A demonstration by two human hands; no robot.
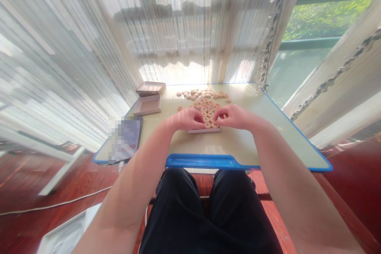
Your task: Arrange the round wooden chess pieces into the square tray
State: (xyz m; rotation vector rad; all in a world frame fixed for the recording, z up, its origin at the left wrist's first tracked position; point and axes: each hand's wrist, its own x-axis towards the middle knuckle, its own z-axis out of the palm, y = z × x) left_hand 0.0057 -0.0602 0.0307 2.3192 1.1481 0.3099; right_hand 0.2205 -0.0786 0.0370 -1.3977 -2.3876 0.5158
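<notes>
Step in hand, by the look of it: squaring up round wooden pieces (207,119) in rows inside a shallow box (204,130), mid-counter (279,111), clock centred on that box, 12 pointing away from the person. Left hand (190,118) at 9 o'clock, fingertips at the box's edge; right hand (235,117) at 3, fingertips by the rows. Both grips narrow, fingers curled; cannot tell if either pinches a piece. Pieces in the near rows lie flat, dark characters up. More pieces crowd the far end; can't tell which are inside the box. Loose pieces (193,97) scattered at 12. Two shallow trays: one (147,105) between 9 and 10, the other (151,86) at 10. Dark tablet-like slab (135,141), partly pixelated, between 8 and 9. Next move likely calls for light fingertip nudges, both sides steadied, so seated pieces don't ride up on each other.
</notes>
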